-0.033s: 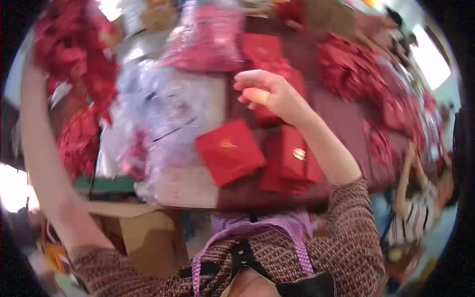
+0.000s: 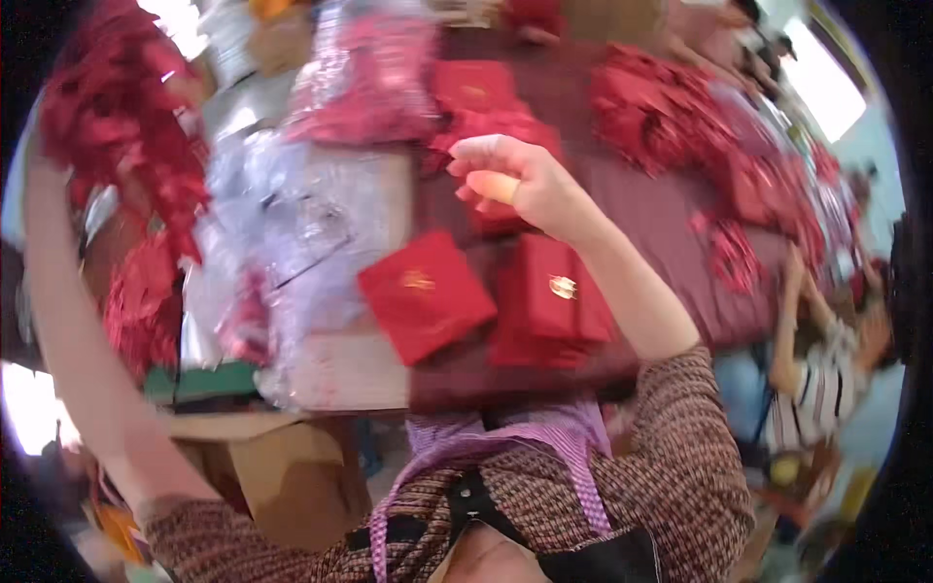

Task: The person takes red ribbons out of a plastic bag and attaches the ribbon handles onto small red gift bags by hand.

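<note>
Head view: right hand hung half-curled, seemingly empty, above counter; left hand was hidden at red bundle, far-left corner, grip unclear. Bundle looked light, soft, best pinched by loose ends.

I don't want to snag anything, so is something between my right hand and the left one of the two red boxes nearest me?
Nothing visible stands between your right hand and that red box. The clear plastic bags lie left of the box, off that path.
</note>
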Action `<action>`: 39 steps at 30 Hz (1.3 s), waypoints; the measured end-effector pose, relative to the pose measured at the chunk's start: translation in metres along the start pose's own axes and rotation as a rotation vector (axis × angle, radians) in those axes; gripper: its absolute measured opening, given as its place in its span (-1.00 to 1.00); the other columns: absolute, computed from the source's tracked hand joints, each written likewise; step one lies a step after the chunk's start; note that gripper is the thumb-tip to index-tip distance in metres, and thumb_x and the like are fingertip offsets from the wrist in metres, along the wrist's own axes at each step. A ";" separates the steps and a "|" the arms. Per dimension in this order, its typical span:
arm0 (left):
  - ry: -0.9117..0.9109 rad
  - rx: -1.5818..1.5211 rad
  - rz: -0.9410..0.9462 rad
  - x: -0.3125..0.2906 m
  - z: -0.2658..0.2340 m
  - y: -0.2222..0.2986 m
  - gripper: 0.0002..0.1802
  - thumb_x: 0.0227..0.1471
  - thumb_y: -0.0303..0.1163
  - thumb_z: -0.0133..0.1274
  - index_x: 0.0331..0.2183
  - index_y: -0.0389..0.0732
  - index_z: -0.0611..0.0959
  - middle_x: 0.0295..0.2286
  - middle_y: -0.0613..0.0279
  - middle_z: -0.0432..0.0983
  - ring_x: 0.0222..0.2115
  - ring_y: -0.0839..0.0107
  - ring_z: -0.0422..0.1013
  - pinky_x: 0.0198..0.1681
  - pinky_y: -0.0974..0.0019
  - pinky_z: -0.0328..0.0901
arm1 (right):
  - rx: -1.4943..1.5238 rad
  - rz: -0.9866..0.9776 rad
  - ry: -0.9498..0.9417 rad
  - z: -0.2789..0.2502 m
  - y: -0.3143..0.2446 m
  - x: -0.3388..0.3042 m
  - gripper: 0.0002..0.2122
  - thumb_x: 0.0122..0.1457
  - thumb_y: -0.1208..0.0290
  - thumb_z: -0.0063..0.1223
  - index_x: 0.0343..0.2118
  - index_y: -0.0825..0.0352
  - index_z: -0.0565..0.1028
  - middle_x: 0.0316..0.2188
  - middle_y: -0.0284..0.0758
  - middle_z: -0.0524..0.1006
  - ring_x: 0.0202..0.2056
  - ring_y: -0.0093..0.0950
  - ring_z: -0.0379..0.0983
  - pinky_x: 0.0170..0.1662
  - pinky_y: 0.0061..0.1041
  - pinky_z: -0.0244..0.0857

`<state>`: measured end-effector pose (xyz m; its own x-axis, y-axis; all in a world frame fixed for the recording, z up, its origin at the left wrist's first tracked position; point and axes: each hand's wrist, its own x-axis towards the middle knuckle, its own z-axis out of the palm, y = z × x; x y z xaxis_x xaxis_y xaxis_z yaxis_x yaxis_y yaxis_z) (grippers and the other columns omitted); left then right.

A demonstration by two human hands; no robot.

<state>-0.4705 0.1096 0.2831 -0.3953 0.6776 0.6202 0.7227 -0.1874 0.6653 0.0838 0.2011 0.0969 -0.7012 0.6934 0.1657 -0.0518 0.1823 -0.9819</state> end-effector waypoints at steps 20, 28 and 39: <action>-0.731 -0.593 0.155 -0.146 0.607 0.389 -0.65 -0.16 -0.36 0.20 -0.24 -0.24 0.61 -0.35 0.14 0.57 -0.33 0.32 0.46 -0.25 0.23 0.36 | -0.320 -0.182 1.143 -0.199 0.165 -0.325 -0.85 0.16 0.65 -0.04 -0.22 0.41 0.50 -0.42 -0.38 0.53 -0.41 -0.60 0.44 -0.31 -0.64 0.33; -1.057 -0.211 0.079 -0.348 0.706 0.386 -0.33 -0.15 -0.50 0.19 0.06 -0.33 0.39 -0.16 0.15 0.49 -0.21 0.42 0.40 -0.12 0.36 0.30 | -0.405 -0.221 1.255 -0.202 0.170 -0.323 -0.90 0.17 0.53 -0.04 -0.28 0.39 0.48 -0.51 -0.40 0.48 -0.46 -0.68 0.36 -0.34 -0.63 0.28; -1.134 0.053 0.549 -0.335 0.650 0.424 -0.37 -0.20 -0.48 -0.05 0.03 -0.27 0.43 -0.33 -0.17 0.51 -0.26 -0.02 0.46 -0.16 0.10 0.39 | -0.607 -0.212 1.218 -0.197 0.132 -0.338 -0.88 0.08 0.60 -0.02 -0.31 0.46 0.46 -0.42 -0.08 0.49 -0.35 -0.25 0.46 -0.26 -0.38 0.32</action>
<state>0.3371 0.2655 0.0874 0.6523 0.7530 0.0871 0.6695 -0.6262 0.3995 0.4540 0.1281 -0.0711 0.3575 0.7240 0.5900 0.4575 0.4150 -0.7864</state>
